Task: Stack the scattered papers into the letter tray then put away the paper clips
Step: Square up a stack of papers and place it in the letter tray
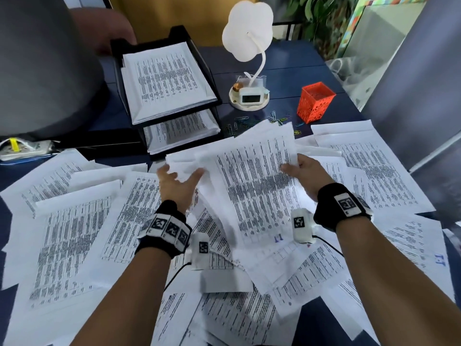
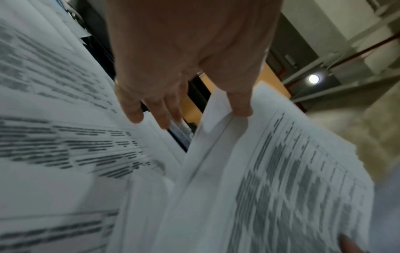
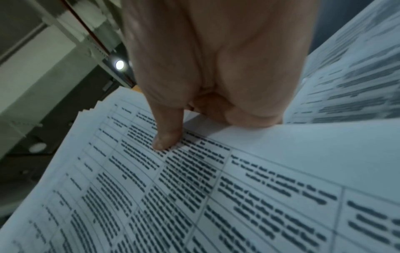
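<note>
Lifting paper bundle [image 1: 249, 176] off worktop [image 1: 287, 71] centre, left hand [image 1: 178, 182] and right hand [image 1: 303, 171] pinching its side edges; letter tray [image 1: 199, 71] dead ahead toward far-left corner, long axis already pointing there, left hand nearer.

Setting: an office. Indicators are as follows. A dark blue tabletop [image 1: 287, 71] carries a black two-tier letter tray [image 1: 174, 36], both tiers holding printed sheets. Loose printed papers [image 1: 72, 236], set out as tables of text, cover most of the near surface. Coloured paper clips [image 1: 243, 121] lie scattered beside an orange perforated pen holder [image 1: 315, 102]. A white desk lamp [image 1: 248, 28] with a small digital clock in its base stands next to the tray. A power strip [image 1: 25, 148] rests at the left edge. Green foliage [image 1: 321, 16] shows behind the tabletop. The wrist views show exposed ceiling pipework and a round ceiling light [image 2: 313, 78].
</note>
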A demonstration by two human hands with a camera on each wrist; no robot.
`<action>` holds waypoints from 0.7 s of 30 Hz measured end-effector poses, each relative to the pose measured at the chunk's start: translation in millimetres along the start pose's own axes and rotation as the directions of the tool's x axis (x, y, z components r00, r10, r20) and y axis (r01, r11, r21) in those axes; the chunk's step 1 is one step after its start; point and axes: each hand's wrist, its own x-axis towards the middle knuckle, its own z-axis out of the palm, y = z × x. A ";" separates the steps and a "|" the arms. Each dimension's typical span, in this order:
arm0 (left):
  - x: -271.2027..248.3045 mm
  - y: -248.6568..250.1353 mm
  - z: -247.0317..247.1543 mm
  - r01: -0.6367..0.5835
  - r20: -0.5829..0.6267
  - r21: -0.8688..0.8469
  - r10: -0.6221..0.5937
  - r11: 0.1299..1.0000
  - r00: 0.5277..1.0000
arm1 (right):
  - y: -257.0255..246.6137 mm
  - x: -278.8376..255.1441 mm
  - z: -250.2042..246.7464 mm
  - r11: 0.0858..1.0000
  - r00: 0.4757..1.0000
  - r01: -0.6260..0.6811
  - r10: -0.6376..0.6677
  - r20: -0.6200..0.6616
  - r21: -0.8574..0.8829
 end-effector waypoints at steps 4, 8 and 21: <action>-2.3 11.5 0.3 -0.015 0.176 -0.218 0.054 0.976 0.983 | -22.8 -7.9 13.8 0.985 0.997 0.076 -0.076 -0.002 0.154; -10.7 41.0 -0.7 -0.194 0.131 -0.302 0.242 0.933 0.961 | -47.7 -9.5 28.3 0.973 0.986 0.165 -0.163 -0.028 0.159; -8.7 61.4 -4.4 -0.418 -0.025 -0.322 0.433 0.850 0.901 | -69.5 -13.3 52.7 0.886 0.928 0.360 -0.307 -0.213 0.291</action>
